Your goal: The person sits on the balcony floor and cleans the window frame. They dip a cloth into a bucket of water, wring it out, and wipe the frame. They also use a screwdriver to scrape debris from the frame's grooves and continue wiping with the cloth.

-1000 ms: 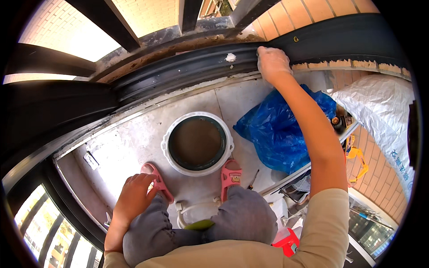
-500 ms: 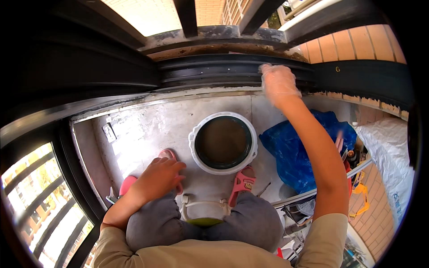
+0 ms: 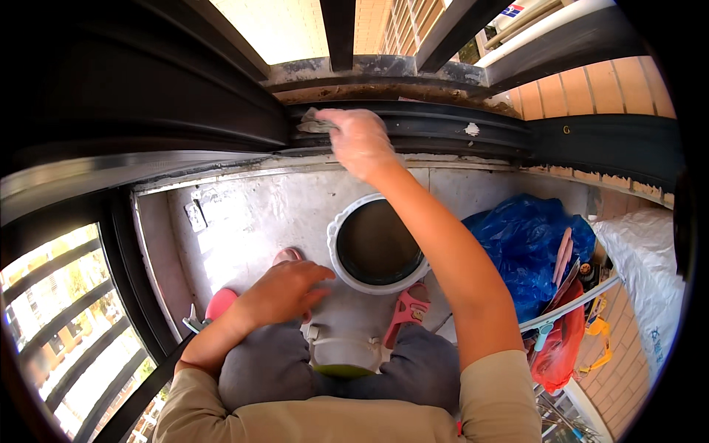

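Note:
My right hand, in a thin clear plastic glove, presses a crumpled greyish cloth onto the black window track. The cloth lies under my fingertips, close to the dark frame on the left. My left hand is bare and hovers over my left knee, fingers loosely apart and holding nothing. Between my arms and past my feet stands a round bucket with a white rim, filled with murky brown water. My right forearm crosses over its right side. A small white patch shows on the track.
Blue plastic sheeting and a red bag lie to the right, by a white sack. Black bars stand beyond the track. A pale stool-like thing sits between my knees. Pink sandals are on my feet.
My right hand has swept left along the track, from its right part to near the left frame. The cloth and the white patch now show. My left hand stays over the knee.

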`<move>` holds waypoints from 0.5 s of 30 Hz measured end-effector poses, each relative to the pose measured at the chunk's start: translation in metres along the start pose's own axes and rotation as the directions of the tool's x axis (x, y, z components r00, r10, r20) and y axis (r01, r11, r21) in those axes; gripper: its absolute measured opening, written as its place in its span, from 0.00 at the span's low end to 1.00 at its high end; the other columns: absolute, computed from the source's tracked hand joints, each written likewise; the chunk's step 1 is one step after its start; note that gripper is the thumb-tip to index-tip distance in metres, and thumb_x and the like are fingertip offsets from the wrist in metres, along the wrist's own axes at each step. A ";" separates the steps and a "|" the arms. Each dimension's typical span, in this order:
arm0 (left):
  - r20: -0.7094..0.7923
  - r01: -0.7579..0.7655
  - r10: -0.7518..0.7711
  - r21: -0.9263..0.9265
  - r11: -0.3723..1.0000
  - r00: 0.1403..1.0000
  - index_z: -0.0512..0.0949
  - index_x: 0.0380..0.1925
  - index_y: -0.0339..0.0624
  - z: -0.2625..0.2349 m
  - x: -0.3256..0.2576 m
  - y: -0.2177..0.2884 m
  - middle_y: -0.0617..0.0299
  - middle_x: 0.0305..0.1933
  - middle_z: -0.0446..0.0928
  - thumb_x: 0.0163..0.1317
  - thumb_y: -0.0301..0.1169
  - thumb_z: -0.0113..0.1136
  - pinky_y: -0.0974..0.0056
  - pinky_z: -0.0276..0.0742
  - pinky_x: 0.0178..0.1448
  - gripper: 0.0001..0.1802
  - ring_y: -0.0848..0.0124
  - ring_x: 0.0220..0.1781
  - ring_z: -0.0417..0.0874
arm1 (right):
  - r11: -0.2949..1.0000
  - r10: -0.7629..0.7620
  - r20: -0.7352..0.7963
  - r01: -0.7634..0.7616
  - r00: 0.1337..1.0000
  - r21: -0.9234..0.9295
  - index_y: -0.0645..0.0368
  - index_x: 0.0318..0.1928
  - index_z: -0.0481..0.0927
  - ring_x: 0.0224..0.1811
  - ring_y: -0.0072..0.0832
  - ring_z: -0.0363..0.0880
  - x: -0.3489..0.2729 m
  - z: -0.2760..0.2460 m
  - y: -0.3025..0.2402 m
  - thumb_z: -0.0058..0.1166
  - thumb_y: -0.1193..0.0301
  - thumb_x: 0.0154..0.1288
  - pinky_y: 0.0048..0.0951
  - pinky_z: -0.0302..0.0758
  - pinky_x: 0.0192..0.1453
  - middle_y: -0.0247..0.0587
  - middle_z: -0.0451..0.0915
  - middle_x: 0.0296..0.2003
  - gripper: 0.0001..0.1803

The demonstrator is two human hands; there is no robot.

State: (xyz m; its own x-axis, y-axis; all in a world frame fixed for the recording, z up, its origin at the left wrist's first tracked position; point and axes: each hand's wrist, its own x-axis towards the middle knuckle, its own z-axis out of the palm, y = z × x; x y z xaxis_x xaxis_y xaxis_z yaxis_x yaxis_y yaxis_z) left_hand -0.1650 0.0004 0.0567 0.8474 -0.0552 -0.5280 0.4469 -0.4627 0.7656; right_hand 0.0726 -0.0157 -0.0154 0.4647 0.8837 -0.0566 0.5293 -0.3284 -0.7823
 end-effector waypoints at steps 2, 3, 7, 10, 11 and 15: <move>-0.089 0.082 -0.113 -0.293 0.952 0.990 0.78 0.44 0.37 0.004 0.000 0.002 0.53 0.43 0.79 0.62 0.29 0.58 0.65 0.74 0.52 0.11 0.64 0.45 0.81 | 0.959 0.074 -0.118 -0.038 0.990 0.282 0.59 0.51 0.79 0.48 0.38 0.79 -0.027 -0.009 0.004 0.50 0.76 0.60 0.33 0.73 0.54 0.49 0.81 0.45 0.17; -0.215 0.052 -0.144 -0.384 0.922 0.966 0.78 0.40 0.34 0.006 0.000 0.001 0.58 0.40 0.79 0.63 0.24 0.56 0.69 0.75 0.47 0.07 0.71 0.42 0.81 | 0.851 0.131 -0.002 -0.112 0.991 0.513 0.62 0.52 0.77 0.51 0.31 0.77 -0.038 -0.015 0.005 0.51 0.77 0.60 0.28 0.70 0.56 0.41 0.79 0.47 0.18; -0.429 -0.222 -0.123 -0.667 0.711 0.895 0.72 0.49 0.34 0.016 0.005 -0.015 0.57 0.44 0.78 0.66 0.22 0.51 0.66 0.74 0.54 0.12 0.70 0.45 0.80 | 0.261 0.202 0.291 -0.337 0.935 0.904 0.65 0.58 0.71 0.48 0.28 0.77 -0.098 -0.035 -0.011 0.47 0.77 0.61 0.22 0.70 0.54 0.43 0.78 0.48 0.22; -0.405 -0.279 -0.097 -0.766 0.580 0.909 0.68 0.54 0.36 0.008 -0.003 0.007 0.57 0.48 0.75 0.65 0.23 0.52 0.64 0.74 0.57 0.17 0.68 0.49 0.78 | -0.010 0.134 0.447 -0.450 0.884 0.893 0.56 0.60 0.68 0.50 0.28 0.76 -0.146 -0.052 -0.035 0.47 0.71 0.61 0.31 0.73 0.51 0.38 0.77 0.49 0.25; -0.369 -0.272 -0.075 -0.794 0.544 0.926 0.68 0.54 0.36 0.006 -0.008 0.018 0.58 0.48 0.75 0.65 0.23 0.52 0.63 0.75 0.57 0.17 0.68 0.49 0.78 | -0.034 0.213 0.466 -0.470 0.859 0.882 0.55 0.58 0.69 0.51 0.27 0.76 -0.164 -0.055 -0.047 0.46 0.68 0.62 0.33 0.73 0.50 0.36 0.77 0.48 0.22; -0.320 -0.271 0.023 -0.762 0.588 0.947 0.70 0.50 0.38 0.018 -0.038 0.072 0.59 0.47 0.75 0.64 0.25 0.55 0.63 0.76 0.56 0.14 0.70 0.49 0.78 | -0.025 0.215 0.458 -0.464 0.863 0.886 0.54 0.57 0.69 0.50 0.29 0.76 -0.218 -0.076 -0.080 0.51 0.72 0.58 0.33 0.75 0.48 0.39 0.76 0.50 0.24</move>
State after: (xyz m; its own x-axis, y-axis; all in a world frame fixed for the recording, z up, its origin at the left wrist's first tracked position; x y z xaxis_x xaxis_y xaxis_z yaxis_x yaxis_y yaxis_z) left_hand -0.1705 -0.0471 0.1257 0.9048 0.2197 -0.3649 0.2511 0.4168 0.8736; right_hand -0.0171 -0.2070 0.1066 0.1898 0.8444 -0.5010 -0.8575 -0.1060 -0.5035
